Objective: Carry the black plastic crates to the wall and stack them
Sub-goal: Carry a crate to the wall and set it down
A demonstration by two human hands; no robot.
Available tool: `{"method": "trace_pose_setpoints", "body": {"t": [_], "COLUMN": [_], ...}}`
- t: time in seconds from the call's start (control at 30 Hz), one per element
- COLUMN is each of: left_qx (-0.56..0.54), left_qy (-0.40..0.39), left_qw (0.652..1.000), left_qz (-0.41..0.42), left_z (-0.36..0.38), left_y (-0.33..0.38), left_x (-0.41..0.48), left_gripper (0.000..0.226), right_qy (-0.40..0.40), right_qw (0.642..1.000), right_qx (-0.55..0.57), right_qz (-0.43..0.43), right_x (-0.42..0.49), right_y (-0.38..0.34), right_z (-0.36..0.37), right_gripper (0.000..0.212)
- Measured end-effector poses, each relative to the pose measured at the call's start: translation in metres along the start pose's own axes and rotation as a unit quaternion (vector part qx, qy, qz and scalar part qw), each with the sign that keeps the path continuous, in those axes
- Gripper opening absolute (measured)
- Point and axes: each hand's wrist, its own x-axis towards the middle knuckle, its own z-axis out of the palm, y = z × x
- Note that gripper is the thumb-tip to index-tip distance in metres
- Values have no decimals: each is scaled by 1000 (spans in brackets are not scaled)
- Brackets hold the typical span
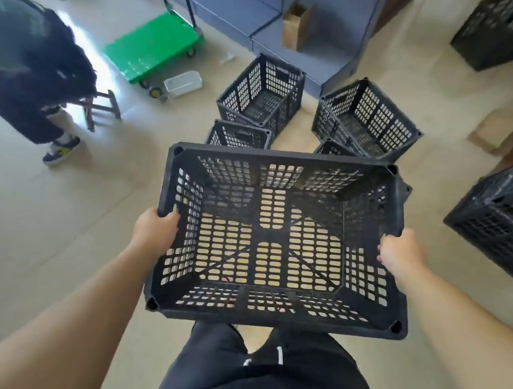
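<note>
A person carries an empty black crate [279, 241] at waist height, left hand [157, 230] and right hand [402, 251] curled around its side rims; next, apparently, a walk to the stacked crates [494, 221] by the wall.

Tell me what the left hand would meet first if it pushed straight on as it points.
The left hand grips the carried crate by its left rim, so both move together. Next in line is the floor crate beyond its far rim, though it sits lower and might be cleared.
</note>
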Motion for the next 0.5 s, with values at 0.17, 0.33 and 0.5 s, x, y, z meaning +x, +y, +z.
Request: {"method": "trace_pose_setpoints", "body": {"t": [0.17, 0.33, 0.5], "left_qx": [-97, -170, -201], "left_qy": [67, 134, 208], "left_qw": [989, 961, 926], "left_qz": [-88, -170, -242], "left_z": [-48, -103, -153], "left_y": [-74, -169, -273], "left_x": [-46, -96, -164], "left_gripper": [24, 25, 35], "right_qy": [-40, -79, -118], "right_qw": [992, 963, 918], "right_qx": [-80, -169, -230], "right_qz": [-87, -194, -302], "right_x": [-33, -93, -189], "right_y": [-44, -87, -112], "right_z": [20, 65, 122], "right_gripper": [36, 50, 34]}}
